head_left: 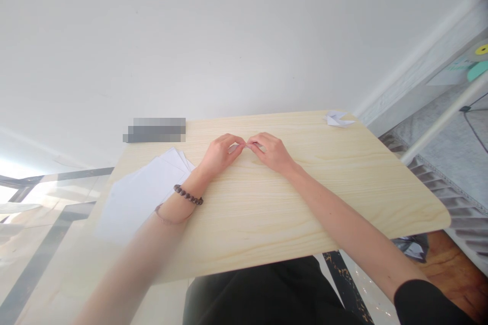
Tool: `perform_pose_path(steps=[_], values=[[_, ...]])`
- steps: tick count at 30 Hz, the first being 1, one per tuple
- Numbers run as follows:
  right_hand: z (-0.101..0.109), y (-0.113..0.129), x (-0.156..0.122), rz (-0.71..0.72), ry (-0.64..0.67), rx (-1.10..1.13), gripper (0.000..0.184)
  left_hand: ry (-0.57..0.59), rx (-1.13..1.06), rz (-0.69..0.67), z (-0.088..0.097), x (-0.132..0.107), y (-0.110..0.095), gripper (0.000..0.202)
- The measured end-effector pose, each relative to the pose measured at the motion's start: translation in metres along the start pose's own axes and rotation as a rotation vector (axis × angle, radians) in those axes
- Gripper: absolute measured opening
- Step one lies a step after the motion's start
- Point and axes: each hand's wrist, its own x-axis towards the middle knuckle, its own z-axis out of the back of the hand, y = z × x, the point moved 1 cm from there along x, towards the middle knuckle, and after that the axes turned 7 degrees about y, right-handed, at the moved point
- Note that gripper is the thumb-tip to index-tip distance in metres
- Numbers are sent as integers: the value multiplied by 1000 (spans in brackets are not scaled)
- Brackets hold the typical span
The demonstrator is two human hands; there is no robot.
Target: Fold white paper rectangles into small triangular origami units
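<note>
Above the middle of the table, my left hand (224,153) and my right hand (271,151) meet fingertip to fingertip. Both are closed in a pinch on a small piece of white folded paper (233,148). Fingers cover most of it, so its shape cannot be made out. Left of my left forearm lies a fanned stack of white paper sheets (143,193), partly behind that arm. A folded white paper figure with pointed ends (337,119) rests at the far right corner of the table.
The light wooden table (244,233) has rounded corners and stands against a pale wall (229,35). A blurred-out dark object (156,131) sits at its back left edge. To the right, a white pole (446,117) slants beside a patterned grey fabric (438,127).
</note>
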Motion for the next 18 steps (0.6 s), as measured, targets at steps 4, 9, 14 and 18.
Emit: perform_pose_path(steps=[4, 9, 14, 18], values=[[2, -3, -1, -46, -28, 13, 16, 28, -25, 90, 0, -1, 0, 22], [2, -7, -1, -93, 7, 86, 17, 67, -20, 164, 2, -1, 3, 24], [2, -6, -1, -102, -3, 124, 20, 46, -15, 162, 3, 0, 1, 24], [2, -6, 0, -143, -3, 158, 20, 67, 32, 200, 3, 1, 0, 24]])
